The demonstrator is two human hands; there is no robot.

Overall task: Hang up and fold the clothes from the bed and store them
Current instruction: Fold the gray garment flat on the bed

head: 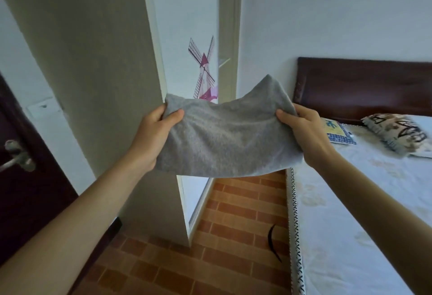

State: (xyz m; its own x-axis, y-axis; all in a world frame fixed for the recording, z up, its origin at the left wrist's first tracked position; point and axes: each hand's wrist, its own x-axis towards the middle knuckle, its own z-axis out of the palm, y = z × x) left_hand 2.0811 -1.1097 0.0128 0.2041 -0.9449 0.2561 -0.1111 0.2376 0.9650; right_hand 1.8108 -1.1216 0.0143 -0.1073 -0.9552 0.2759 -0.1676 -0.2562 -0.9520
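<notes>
Two bare forearms reach forward from the bottom corners of the view, hands held apart at the same height. Left hand [152, 135] pinches the left edge of a folded grey garment [228, 131], thumb on the near face, fingers curled behind the cloth. Right hand [301, 131] grips the right edge the same way, thumb on the near face, fingers hidden behind. Garment hangs in the air between both hands, stretched sideways; top edge sags in the middle and rises to a peak near the right hand; bottom edge hangs free below the hands. What kind of garment it is cannot be told.

Below the hands: brick-patterned floor [233, 220], reddish-brown. A thin dark curved strip [272, 242] lies on it, below the right hand and just beside the bed edge; what it is cannot be told.

Right of the right hand: bed [350, 224] with a pale patterned cover and a dark zigzag trim along its near edge. Beyond the right hand, on the bed, a small blue-and-yellow item [339, 132] and a beige cushion [397, 132] with dark letter-like markings and a fringe. Behind those, a dark wooden headboard [362, 84] against a white wall.

Left of the left hand: a dark door [21, 177] with a metal lever handle [16, 156], and a beige wardrobe side panel [93, 84]. Beyond the garment: a white wardrobe door [187, 25] with a pink windmill picture [203, 68], partly hidden by the garment's top edge.
</notes>
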